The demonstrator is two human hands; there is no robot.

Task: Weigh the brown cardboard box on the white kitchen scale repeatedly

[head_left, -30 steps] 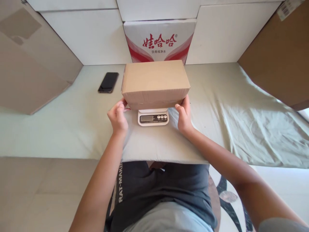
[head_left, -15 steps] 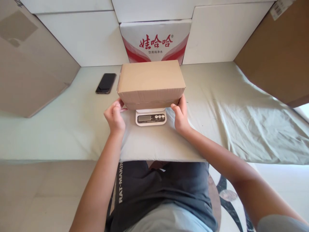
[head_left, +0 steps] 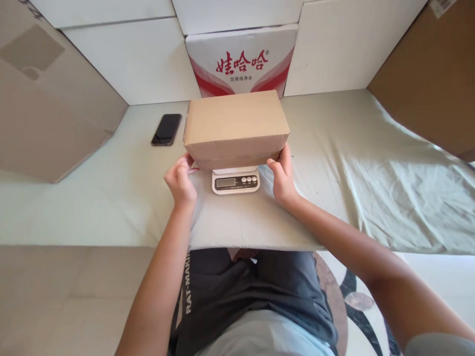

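A closed brown cardboard box [head_left: 237, 118] sits on or just over a white digital kitchen scale [head_left: 236, 182]; whether it touches the scale's platform is hidden. My left hand [head_left: 181, 179] grips the box's lower left corner, fingers curled under its edge. At the lower right corner my right hand [head_left: 282, 174] holds it the same way, thumb towards me on the front side and the other fingers partly hidden. The scale's display and round buttons show in front of the box. No digits can be read on the display.
A black smartphone [head_left: 166, 129] lies left of the box on the pale green cloth [head_left: 111, 207]. Behind stands a white carton with red print [head_left: 243, 62] among plain white boxes. Large brown cartons flank the surface at left [head_left: 55, 109] and right [head_left: 430, 84]. The cloth is wrinkled at right.
The view has shifted a little, so the whole scene appears slightly further right. Both hands keep their places on the box, and the box stays above the scale.
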